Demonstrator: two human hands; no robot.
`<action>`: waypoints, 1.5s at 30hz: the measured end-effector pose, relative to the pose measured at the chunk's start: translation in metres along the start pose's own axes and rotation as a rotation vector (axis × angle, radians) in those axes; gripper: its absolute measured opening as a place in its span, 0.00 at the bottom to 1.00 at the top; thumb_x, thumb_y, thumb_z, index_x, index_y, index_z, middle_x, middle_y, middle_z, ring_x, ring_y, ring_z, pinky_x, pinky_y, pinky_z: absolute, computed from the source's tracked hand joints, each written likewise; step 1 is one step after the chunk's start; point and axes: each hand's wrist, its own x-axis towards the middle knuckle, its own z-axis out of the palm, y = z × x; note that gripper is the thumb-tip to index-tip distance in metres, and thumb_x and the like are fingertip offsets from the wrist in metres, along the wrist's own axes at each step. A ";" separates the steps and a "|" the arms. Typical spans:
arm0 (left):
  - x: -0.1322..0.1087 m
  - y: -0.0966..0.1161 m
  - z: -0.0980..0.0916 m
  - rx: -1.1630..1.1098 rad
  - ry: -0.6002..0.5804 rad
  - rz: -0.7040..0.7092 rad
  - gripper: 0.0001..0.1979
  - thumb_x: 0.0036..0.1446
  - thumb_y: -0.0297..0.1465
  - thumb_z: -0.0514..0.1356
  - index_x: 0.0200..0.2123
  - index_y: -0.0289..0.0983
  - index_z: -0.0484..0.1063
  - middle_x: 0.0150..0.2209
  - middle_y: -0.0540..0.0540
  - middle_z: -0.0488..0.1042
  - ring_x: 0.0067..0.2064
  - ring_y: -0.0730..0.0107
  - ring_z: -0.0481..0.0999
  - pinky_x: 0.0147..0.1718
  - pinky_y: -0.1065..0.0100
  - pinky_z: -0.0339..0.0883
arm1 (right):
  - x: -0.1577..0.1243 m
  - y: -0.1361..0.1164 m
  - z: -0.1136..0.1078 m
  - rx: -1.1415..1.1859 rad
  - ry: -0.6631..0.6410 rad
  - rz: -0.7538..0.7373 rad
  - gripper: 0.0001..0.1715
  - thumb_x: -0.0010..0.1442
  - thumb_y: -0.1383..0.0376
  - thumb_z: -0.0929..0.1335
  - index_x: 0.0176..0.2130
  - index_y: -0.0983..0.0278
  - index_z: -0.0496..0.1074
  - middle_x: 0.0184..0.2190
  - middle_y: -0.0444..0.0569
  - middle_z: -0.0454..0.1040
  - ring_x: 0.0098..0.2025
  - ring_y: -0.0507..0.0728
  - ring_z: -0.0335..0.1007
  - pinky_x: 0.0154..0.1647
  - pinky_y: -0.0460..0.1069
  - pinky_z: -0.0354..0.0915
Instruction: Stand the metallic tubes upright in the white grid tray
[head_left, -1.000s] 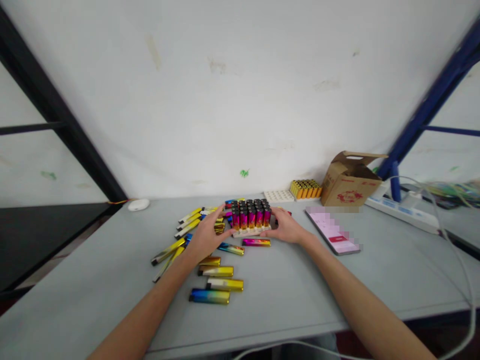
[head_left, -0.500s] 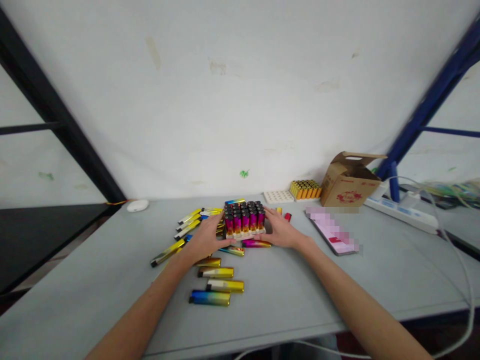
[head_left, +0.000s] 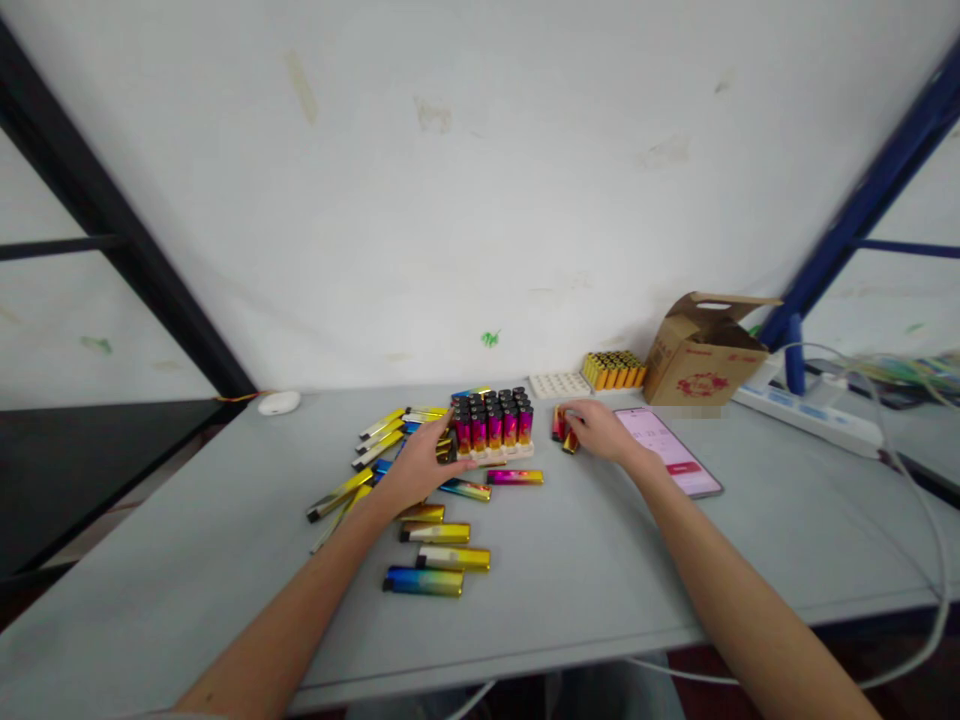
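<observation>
A white tray [head_left: 517, 453] stands upright with rows of black-topped, purple-and-orange batteries [head_left: 495, 430] in it. My left hand [head_left: 424, 455] is curled round the tray's left side, thumb at the front edge and fingers at the batteries. Right of the tray, my right hand [head_left: 596, 430] is closed over a small red-and-gold battery [head_left: 571, 441], its fingertips partly hidden. A second red piece [head_left: 557, 422] lies just left of those fingers. In front of the tray lies a single purple-to-yellow battery [head_left: 515, 478].
Several shiny yellow, white and blue sticks with black ends [head_left: 442, 533] lie around my left forearm. At the back are a white holed tray [head_left: 560, 385], a tray of orange batteries [head_left: 615, 372] and a cardboard box [head_left: 697, 370]. A phone [head_left: 675, 455] and a power strip [head_left: 814, 420] lie right.
My right hand has let go of the tray's right side and moved right to the red-and-gold pieces. The tray now rests slightly farther back, with my left hand still on it.
</observation>
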 end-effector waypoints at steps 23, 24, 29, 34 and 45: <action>-0.010 -0.011 -0.006 0.163 -0.030 0.069 0.40 0.50 0.50 0.64 0.60 0.34 0.63 0.58 0.35 0.70 0.59 0.47 0.69 0.59 0.49 0.61 | -0.002 -0.035 0.008 0.034 -0.033 -0.051 0.15 0.45 0.78 0.65 0.33 0.65 0.73 0.32 0.49 0.77 0.39 0.57 0.70 0.53 0.55 0.59; -0.011 -0.011 -0.007 0.163 -0.024 0.078 0.39 0.51 0.50 0.63 0.60 0.34 0.63 0.58 0.35 0.70 0.59 0.47 0.69 0.59 0.49 0.61 | -0.002 -0.034 0.008 0.044 -0.031 -0.069 0.16 0.44 0.78 0.64 0.34 0.65 0.73 0.32 0.49 0.76 0.39 0.58 0.70 0.49 0.53 0.60; -0.013 -0.011 -0.009 0.161 0.005 0.089 0.36 0.53 0.51 0.60 0.58 0.34 0.65 0.57 0.35 0.71 0.58 0.48 0.70 0.58 0.50 0.62 | -0.001 -0.030 0.005 0.095 -0.082 -0.211 0.21 0.46 0.80 0.63 0.35 0.64 0.77 0.34 0.50 0.77 0.38 0.57 0.71 0.45 0.51 0.62; -0.008 -0.008 -0.012 0.143 0.040 0.075 0.30 0.58 0.49 0.55 0.54 0.33 0.69 0.52 0.36 0.75 0.54 0.50 0.74 0.55 0.50 0.66 | -0.002 -0.024 -0.002 0.179 -0.021 -0.222 0.14 0.46 0.79 0.64 0.29 0.64 0.74 0.31 0.48 0.74 0.34 0.55 0.68 0.40 0.49 0.62; -0.007 -0.005 -0.014 0.118 0.121 0.119 0.21 0.60 0.46 0.55 0.43 0.34 0.75 0.45 0.37 0.78 0.48 0.53 0.76 0.50 0.51 0.69 | 0.004 -0.039 -0.012 1.327 0.238 0.206 0.11 0.52 0.61 0.68 0.35 0.60 0.62 0.25 0.39 0.66 0.22 0.49 0.62 0.21 0.44 0.56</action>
